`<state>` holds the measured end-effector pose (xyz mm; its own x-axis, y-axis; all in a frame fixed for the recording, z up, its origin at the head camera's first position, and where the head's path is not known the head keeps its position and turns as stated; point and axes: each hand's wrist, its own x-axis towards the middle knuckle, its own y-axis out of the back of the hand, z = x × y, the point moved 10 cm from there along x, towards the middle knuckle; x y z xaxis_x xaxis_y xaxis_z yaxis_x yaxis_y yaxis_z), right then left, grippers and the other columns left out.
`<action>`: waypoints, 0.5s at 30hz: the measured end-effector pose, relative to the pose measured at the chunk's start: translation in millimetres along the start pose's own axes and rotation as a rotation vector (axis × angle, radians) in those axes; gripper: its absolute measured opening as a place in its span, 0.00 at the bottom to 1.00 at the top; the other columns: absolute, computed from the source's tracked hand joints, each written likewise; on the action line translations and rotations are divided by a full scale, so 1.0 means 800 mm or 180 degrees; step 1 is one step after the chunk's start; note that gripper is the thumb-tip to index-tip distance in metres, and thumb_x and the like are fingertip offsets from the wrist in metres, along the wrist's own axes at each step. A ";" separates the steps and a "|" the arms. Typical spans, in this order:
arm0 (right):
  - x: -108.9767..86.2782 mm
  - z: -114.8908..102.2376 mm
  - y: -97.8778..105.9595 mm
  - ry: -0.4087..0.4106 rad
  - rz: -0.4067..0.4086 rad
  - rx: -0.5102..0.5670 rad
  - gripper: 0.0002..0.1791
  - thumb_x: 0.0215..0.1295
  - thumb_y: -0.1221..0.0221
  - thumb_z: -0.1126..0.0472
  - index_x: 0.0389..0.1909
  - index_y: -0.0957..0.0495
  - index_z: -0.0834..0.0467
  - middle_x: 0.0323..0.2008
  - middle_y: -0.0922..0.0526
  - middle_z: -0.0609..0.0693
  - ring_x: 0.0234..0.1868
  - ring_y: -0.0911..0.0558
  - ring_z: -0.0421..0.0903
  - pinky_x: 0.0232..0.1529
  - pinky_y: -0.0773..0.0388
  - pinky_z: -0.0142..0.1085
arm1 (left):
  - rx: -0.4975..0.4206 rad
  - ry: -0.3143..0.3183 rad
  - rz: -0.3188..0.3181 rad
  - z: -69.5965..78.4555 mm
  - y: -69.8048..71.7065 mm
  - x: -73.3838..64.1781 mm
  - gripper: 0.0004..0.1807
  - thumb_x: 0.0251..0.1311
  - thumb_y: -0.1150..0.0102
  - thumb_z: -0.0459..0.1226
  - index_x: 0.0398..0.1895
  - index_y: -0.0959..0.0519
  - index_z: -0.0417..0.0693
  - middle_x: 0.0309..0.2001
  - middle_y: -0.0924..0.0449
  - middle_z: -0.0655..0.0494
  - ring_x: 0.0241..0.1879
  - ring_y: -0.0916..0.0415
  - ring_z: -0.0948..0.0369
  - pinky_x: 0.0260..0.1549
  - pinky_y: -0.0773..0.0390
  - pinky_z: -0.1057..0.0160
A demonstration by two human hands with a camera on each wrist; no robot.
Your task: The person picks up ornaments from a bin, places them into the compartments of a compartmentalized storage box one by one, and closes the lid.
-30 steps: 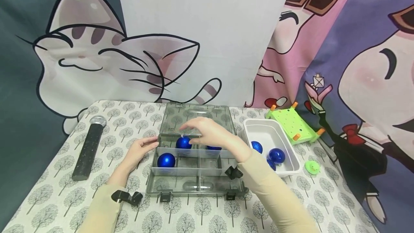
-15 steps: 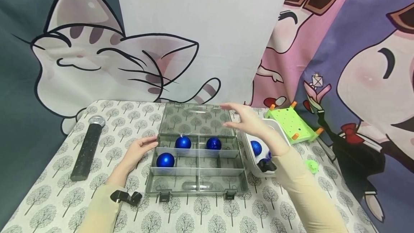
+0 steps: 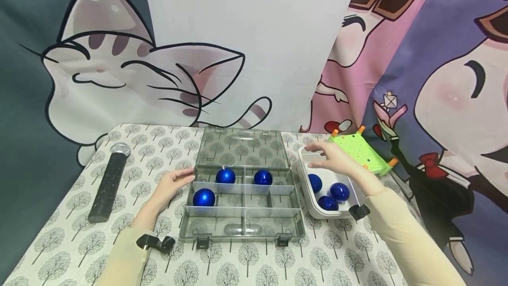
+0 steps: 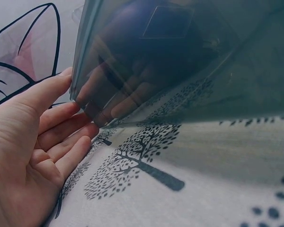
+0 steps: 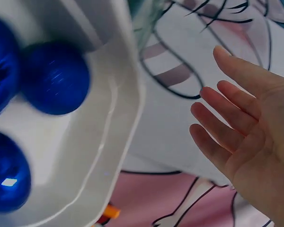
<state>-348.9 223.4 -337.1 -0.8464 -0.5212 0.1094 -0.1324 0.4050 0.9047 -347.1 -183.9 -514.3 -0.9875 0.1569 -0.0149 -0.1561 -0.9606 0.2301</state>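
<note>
A clear grey compartment box lies with its lid folded back. Three blue ball ornaments sit in it: one at back left, one at back right and a matte one in the middle row, left. Against the box's left wall, my left hand rests its fingertips, fingers fairly straight; the left wrist view shows thumb and fingers at its corner. My right hand hovers over the white tub, holding nothing, fingers spread. Three blue balls lie inside the tub.
A black microphone with a silver head lies at the left of the table. Right of the tub, an upturned green toy piece with orange legs sits at the back. A patterned cloth covers the table.
From above the box, my right hand has moved rightward to over the tub, uncovering the ball at back right. My left hand has stayed at the box's left side.
</note>
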 end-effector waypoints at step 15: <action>-0.019 0.055 -0.031 -0.0168 -0.0683 0.0106 0.31 0.51 0.27 0.58 0.53 0.24 0.71 0.50 0.18 0.66 0.52 0.20 0.64 0.49 0.21 0.57 | -0.0052 0.0026 -0.0037 0.003 -0.002 -0.002 0.30 0.66 0.40 0.42 0.66 0.31 0.33 0.64 0.28 0.38 0.46 0.30 0.86 0.52 0.34 0.83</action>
<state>-355.0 254.3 -379.5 -0.8228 -0.5583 -0.1066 -0.3285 0.3141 0.8907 -345.5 -182.4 -512.2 -0.9857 0.1665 -0.0253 -0.1680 -0.9623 0.2141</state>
